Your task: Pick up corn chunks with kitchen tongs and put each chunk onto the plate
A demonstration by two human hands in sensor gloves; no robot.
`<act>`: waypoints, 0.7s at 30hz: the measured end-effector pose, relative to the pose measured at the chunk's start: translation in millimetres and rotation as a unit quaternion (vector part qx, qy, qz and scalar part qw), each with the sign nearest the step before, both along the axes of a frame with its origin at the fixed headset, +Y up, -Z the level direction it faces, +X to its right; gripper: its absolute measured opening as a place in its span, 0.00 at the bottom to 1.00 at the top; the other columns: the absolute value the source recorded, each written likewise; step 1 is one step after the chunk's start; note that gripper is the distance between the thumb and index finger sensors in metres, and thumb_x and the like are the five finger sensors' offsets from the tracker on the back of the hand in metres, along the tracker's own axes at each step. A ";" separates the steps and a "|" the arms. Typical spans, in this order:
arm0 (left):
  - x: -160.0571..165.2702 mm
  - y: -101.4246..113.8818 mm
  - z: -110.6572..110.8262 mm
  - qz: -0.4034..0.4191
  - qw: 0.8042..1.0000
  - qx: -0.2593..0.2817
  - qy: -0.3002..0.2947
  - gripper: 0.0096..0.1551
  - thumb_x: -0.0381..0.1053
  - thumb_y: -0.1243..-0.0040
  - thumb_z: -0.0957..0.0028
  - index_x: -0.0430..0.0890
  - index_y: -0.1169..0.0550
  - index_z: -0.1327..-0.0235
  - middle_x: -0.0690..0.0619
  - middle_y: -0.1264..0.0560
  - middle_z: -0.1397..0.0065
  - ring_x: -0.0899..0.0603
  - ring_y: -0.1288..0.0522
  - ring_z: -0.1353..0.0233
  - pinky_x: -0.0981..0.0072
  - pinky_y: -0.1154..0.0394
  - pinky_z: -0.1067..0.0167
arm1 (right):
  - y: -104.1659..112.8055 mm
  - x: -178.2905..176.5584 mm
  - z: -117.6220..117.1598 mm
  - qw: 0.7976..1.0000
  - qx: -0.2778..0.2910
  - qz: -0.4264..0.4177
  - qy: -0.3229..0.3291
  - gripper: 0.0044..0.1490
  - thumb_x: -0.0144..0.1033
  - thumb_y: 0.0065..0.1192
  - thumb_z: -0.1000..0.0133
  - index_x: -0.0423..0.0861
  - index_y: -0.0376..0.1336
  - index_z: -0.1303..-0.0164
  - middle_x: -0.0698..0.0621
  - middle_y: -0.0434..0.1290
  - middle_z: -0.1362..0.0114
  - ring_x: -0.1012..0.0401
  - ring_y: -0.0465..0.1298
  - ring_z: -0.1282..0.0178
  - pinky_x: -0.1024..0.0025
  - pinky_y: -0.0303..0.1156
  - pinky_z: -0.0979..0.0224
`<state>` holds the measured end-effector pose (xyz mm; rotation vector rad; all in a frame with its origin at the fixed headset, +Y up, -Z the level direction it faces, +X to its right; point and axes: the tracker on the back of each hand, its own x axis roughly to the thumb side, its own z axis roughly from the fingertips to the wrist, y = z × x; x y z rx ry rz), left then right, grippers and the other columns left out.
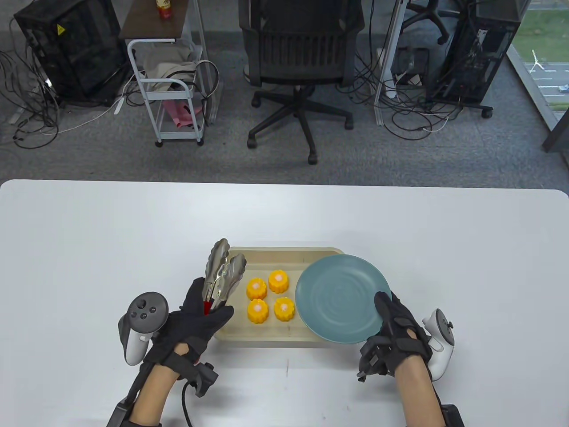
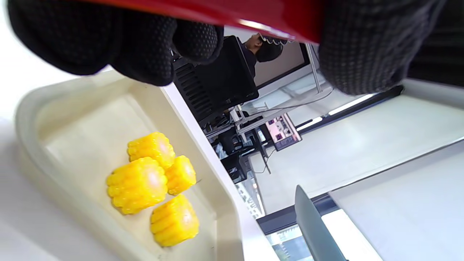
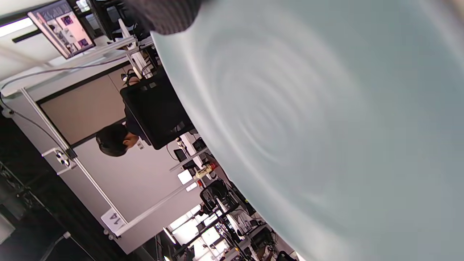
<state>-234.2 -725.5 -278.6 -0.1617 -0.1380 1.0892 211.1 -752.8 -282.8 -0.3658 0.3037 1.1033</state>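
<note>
Several yellow corn chunks (image 1: 271, 297) (image 2: 150, 181) lie in a cream tray (image 1: 266, 255) (image 2: 79, 119). My left hand (image 1: 198, 311) grips the red handle of metal kitchen tongs (image 1: 223, 271) at the tray's left edge; their tips point away from me. In the left wrist view the red handle (image 2: 253, 12) runs between my gloved fingers (image 2: 145, 54). My right hand (image 1: 393, 331) holds the near right rim of a blue-green plate (image 1: 342, 298) (image 3: 326, 127), which overlaps the tray's right part, thumb on top. The plate carries nothing.
The white table (image 1: 89, 244) extends left, right and beyond the tray. Behind its far edge stand an office chair (image 1: 302, 58), a white cart (image 1: 169, 89) and computer towers on the floor.
</note>
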 end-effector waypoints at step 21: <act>38.5 -13.1 11.8 -0.363 0.923 -0.128 0.002 0.61 0.75 0.38 0.57 0.41 0.44 0.21 0.35 0.28 0.35 0.32 0.16 0.56 0.40 0.18 0.63 | 5.2 2.8 -1.3 1.000 0.015 0.024 0.010 0.33 0.39 0.50 0.42 0.48 0.53 0.25 0.38 0.67 0.23 0.49 0.79 0.31 0.60 0.83 0.36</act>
